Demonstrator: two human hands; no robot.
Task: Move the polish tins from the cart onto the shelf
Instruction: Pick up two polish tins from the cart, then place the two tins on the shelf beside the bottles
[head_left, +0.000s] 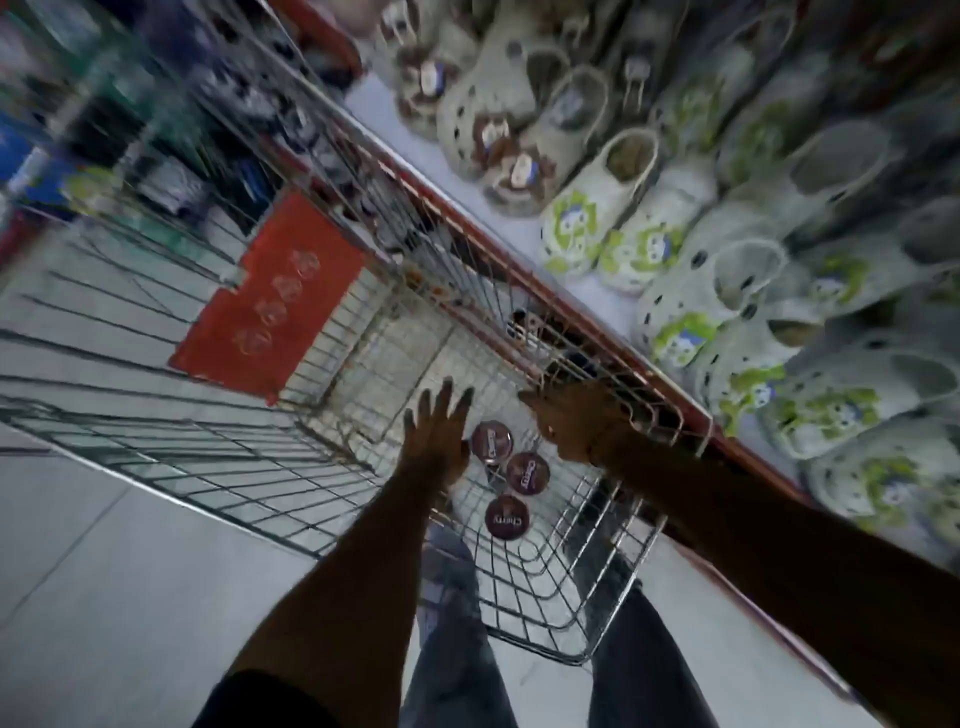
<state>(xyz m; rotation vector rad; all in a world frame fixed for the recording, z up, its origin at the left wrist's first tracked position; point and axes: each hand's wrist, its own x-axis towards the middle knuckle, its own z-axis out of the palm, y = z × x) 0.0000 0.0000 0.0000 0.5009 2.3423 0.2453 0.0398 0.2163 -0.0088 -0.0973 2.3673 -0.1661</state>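
Note:
Three round dark-red polish tins lie flat in the near end of the wire cart (571, 613): one (492, 441) farthest, one (528, 473) in the middle, one (507, 517) nearest me. My left hand (436, 441) hovers inside the cart just left of the farthest tin, fingers spread, holding nothing. My right hand (571, 421) is over the cart's right side, fingers curled downward just right of the tins; nothing shows in it. The shelf (524, 228) runs along the right of the cart.
The shelf is crowded with pale clogs (623, 171), many with green figures. A red panel (275, 296) hangs on the cart's far end. Grey tiled floor (130, 545) lies to the left. My legs in dark trousers stand behind the cart.

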